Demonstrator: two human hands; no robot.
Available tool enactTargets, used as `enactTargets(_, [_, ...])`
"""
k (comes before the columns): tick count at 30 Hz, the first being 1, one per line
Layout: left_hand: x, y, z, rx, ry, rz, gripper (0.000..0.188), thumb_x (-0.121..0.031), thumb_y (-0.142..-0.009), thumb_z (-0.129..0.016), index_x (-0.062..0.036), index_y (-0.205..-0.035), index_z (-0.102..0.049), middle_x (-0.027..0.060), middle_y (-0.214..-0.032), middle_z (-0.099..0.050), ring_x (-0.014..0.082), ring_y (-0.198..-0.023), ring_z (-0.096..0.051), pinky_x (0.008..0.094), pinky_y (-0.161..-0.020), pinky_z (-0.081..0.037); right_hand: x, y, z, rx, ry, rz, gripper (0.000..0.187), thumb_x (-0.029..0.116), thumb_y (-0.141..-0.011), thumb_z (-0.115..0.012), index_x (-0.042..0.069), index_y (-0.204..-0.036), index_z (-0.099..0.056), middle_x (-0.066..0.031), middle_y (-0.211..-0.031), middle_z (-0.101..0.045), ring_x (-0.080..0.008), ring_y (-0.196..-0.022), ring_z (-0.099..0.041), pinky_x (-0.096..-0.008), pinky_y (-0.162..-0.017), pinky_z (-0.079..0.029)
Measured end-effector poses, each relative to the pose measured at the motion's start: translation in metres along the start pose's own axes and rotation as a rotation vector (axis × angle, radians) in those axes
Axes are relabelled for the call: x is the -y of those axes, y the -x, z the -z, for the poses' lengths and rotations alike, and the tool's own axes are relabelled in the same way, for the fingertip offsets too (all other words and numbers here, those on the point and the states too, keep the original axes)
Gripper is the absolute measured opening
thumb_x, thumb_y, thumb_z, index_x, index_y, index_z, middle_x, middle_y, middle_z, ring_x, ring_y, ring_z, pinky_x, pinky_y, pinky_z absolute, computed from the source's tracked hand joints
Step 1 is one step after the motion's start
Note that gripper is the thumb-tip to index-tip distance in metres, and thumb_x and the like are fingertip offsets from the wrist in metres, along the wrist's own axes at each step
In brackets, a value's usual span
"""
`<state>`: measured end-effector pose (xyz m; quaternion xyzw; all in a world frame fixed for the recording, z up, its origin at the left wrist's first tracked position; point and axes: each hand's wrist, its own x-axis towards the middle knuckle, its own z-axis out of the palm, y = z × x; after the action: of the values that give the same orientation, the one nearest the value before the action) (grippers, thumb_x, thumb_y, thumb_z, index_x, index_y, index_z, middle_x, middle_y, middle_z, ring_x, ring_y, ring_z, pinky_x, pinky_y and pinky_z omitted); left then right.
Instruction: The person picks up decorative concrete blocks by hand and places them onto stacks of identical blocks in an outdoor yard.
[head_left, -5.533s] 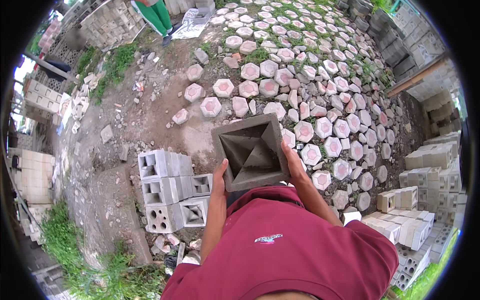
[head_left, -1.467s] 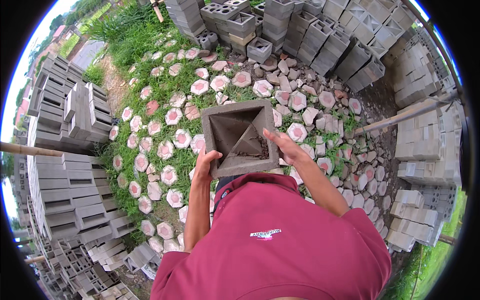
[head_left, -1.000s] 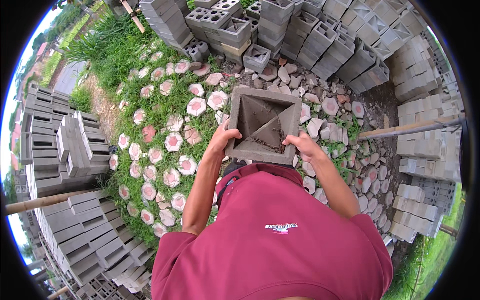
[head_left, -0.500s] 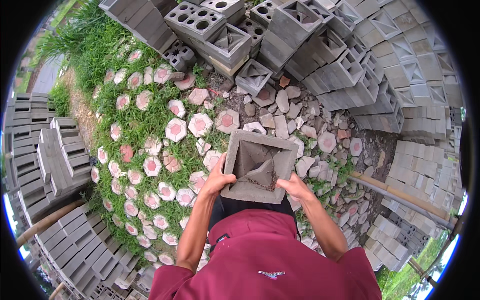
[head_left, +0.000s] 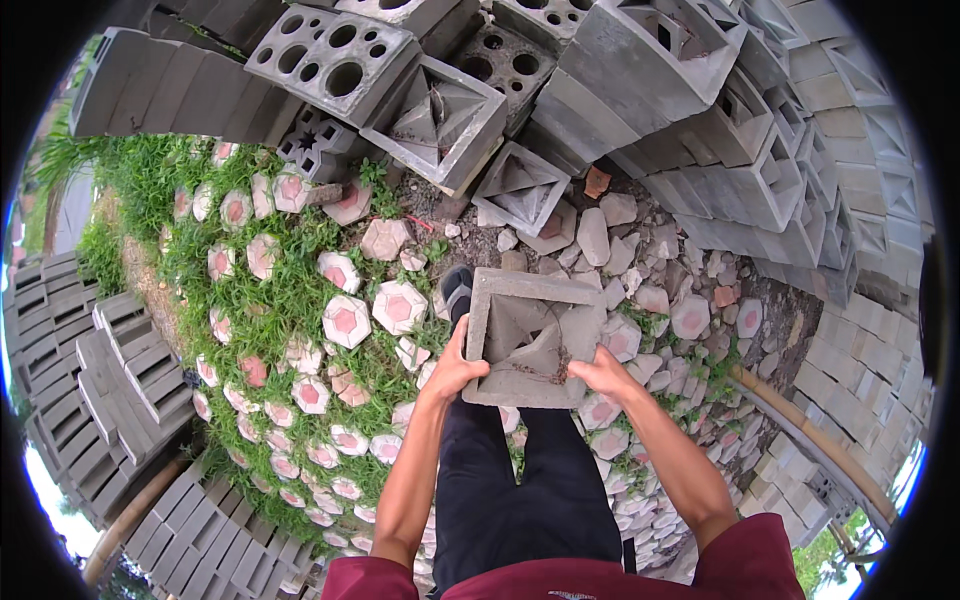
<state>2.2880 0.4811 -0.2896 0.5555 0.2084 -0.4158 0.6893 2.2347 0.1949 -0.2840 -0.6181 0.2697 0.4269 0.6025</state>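
Note:
A square grey concrete ventilation block (head_left: 535, 388) is held in front of my legs, its recessed, slanted face turned up. Dry twigs or roots lie inside the recess. My left hand (head_left: 456, 368) grips its left side, thumb over the rim. On the opposite side my right hand (head_left: 603, 374) clasps the edge the same way; the fingers under both sides are hidden. Beyond the block, a similar ventilation block (head_left: 551, 190) lies tilted on the rubble at the foot of the stacks.
Stacked blocks with round holes (head_left: 330, 60) stand ahead, beside a block with a pyramid-like recess (head_left: 437, 125). More block stacks (head_left: 740, 190) rise at right and left. Hexagonal pavers (head_left: 346, 321) sit in grass; loose stones (head_left: 594, 237) cover the ground. A bamboo pole (head_left: 810, 435) lies at right.
The stacks ahead now appear larger and nearer. My legs and one sandalled foot have come into sight below the block, which stays gripped between both hands.

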Motion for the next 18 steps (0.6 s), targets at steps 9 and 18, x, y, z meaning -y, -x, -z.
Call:
enactTargets(9, [-0.024,-0.169,0.054,0.007,-0.309,-0.004,0.100,-0.005,-0.062,-0.067,0.0057,-0.149,-0.019,0.0196,-0.137,-0.046,0.0251,-0.121,-0.049,0.0303,-0.103,-0.037,0.029,-0.148,0.018,-0.259,0.065,-0.042,0.036,0.022,-0.073,-0.069,-0.009,-0.090,-0.061,-0.0115,-0.079,-0.063,-0.0182,-0.069,-0.057,-0.0344,-0.063,-0.047])
enactTargets(18, [-0.038,-0.258,0.045,-0.192,-0.854,0.013,0.111,-0.049,-0.070,-0.078,0.0153,-0.142,-0.025,0.0322,-0.139,-0.042,0.0349,-0.132,-0.043,0.0372,-0.109,-0.033,-0.013,-0.245,0.063,-0.459,0.012,-0.028,0.043,0.030,-0.067,-0.072,-0.008,-0.078,-0.055,-0.0129,-0.071,-0.057,-0.0192,-0.062,-0.055,-0.0346,-0.053,-0.045])
